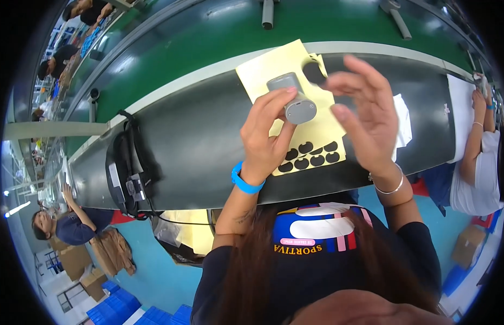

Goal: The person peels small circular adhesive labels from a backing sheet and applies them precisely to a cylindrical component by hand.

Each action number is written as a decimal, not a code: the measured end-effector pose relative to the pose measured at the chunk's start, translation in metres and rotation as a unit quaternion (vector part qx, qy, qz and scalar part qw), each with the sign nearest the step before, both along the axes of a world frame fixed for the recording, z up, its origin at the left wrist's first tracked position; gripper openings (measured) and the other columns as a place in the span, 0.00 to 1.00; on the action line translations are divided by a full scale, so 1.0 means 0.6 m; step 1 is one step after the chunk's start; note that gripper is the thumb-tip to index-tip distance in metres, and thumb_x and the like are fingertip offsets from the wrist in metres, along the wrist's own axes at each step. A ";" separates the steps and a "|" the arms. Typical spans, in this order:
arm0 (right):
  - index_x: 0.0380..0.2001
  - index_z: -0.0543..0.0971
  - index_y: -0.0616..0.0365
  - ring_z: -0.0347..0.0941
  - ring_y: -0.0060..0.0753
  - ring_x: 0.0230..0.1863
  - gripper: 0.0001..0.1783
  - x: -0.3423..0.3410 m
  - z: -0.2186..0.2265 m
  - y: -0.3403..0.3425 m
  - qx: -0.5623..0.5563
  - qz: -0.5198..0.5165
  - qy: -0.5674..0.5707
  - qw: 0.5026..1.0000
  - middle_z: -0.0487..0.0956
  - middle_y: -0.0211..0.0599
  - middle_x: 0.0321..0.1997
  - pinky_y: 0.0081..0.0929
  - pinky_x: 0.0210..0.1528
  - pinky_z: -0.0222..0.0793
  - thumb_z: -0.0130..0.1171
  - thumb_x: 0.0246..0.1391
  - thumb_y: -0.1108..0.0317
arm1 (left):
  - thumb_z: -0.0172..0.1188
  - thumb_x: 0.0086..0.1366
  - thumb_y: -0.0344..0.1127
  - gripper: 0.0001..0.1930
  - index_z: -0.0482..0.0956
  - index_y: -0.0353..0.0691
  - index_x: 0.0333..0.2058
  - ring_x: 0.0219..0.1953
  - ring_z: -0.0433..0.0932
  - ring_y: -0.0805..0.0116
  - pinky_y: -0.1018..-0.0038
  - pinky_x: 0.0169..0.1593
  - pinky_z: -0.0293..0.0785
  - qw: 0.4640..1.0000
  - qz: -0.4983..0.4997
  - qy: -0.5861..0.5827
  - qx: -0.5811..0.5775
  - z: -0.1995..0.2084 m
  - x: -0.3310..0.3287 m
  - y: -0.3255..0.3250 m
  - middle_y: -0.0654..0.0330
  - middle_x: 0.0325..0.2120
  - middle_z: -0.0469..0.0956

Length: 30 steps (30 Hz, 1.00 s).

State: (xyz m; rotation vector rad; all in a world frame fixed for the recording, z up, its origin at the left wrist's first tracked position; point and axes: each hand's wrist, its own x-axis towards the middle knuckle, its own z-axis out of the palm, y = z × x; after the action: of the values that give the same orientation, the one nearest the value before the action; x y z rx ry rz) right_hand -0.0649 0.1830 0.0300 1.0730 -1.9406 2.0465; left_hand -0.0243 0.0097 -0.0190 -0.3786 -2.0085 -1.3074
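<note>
My left hand (266, 130) grips a grey cylindrical device (300, 111), its flat round end turned up toward me. A grey part (282, 81) shows beyond the fingers; whether it belongs to the same device I cannot tell. My right hand (368, 111) is raised just right of the device, blurred by motion. At its fingertips is a black round sticker (312, 70), apart from the device; the thumb stands away from it. Under both hands lies a yellow backing sheet (263, 67), with several black round stickers (317, 160) along its near end.
The dark work surface (198, 135) has a pale raised edge along a green conveyor belt (208, 32). To the left lies a black bag-like item (122, 168) with a cable. White paper (403, 122) lies right. A bin (190, 233) stands below. Co-workers sit at both sides.
</note>
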 end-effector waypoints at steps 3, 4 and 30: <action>0.40 0.77 0.66 0.74 0.31 0.39 0.12 0.012 0.005 0.014 0.060 -0.068 0.028 0.996 0.79 0.40 0.37 0.25 0.45 0.67 0.61 0.50 0.81 | 0.63 0.52 0.18 0.22 0.76 0.36 0.47 0.39 0.80 0.61 0.74 0.37 0.80 0.999 -0.015 -0.020 0.032 0.003 0.003 -0.002 0.51 0.44 0.77; 0.38 0.77 0.65 0.74 0.31 0.39 0.10 0.018 0.006 0.017 0.055 -0.058 0.030 0.996 0.78 0.40 0.37 0.25 0.45 0.67 0.60 0.50 0.81 | 0.64 0.52 0.18 0.22 0.76 0.35 0.48 0.40 0.80 0.61 0.74 0.37 0.81 0.998 -0.029 -0.022 0.043 0.004 0.004 -0.001 0.51 0.44 0.77; 0.47 0.61 0.60 0.71 0.29 0.46 0.21 0.075 0.026 0.028 0.084 -0.029 -0.147 0.985 0.72 0.43 0.43 0.25 0.51 0.66 0.54 0.53 0.85 | 0.61 0.47 0.16 0.24 0.78 0.34 0.47 0.41 0.80 0.62 0.76 0.34 0.81 0.990 -0.122 -0.071 0.003 0.033 0.039 0.027 0.51 0.49 0.76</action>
State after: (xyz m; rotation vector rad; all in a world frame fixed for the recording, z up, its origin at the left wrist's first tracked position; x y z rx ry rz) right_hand -0.0198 0.1997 0.0453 0.7654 -2.2888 2.1434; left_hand -0.0007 0.0257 0.0006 -0.5561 -2.1262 -1.5260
